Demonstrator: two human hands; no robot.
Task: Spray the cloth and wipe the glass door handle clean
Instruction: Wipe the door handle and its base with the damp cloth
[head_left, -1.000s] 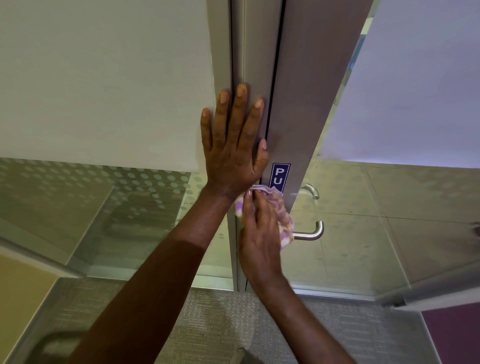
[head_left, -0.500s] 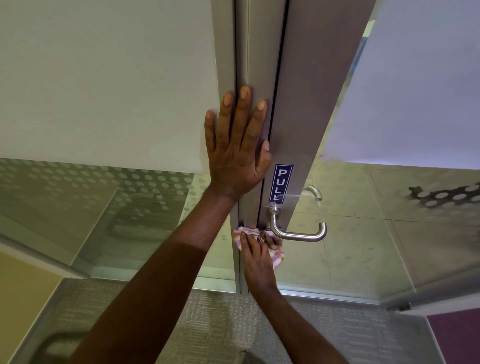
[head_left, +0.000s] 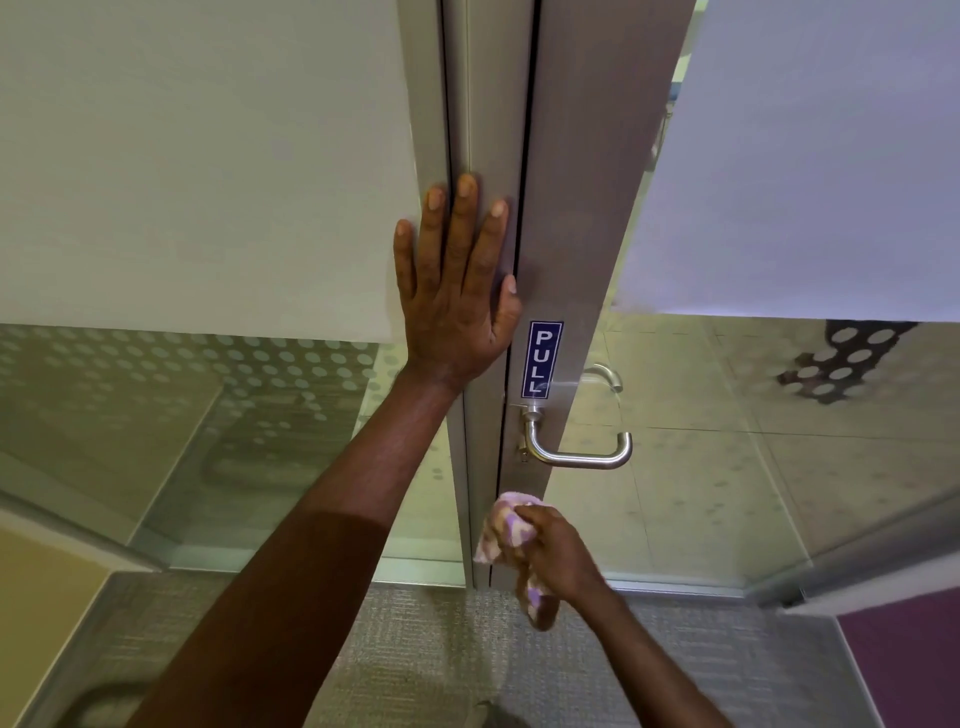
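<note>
Head view: left hand (head_left: 457, 291) open, flat on metal door frame (head_left: 488, 130) at centre. Right hand (head_left: 558, 551) grips bunched cloth (head_left: 501, 525) below the unobstructed lever handle (head_left: 576, 454); PULL sticker (head_left: 544, 359) above.

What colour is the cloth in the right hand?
Pink-lilac with pale yellow patches, the cloth shows best in the head view.

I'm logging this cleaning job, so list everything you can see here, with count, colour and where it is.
Door handle: one, brushed silver lever, on the door stile below the sign.
Second handle: one, silver, seen through the glass on the door's far side.
PULL sign: one, blue with white letters, on the stile above the handle.
Cloth: one, pink and purple, bunched below the handle.
Door frame: one, grey metal, centre.
Glass panels: frosted white above, dotted clear below, both sides.
Carpet: grey, bottom.
Left hand: flat on the frame.
Right hand: gripping the cloth.
</note>
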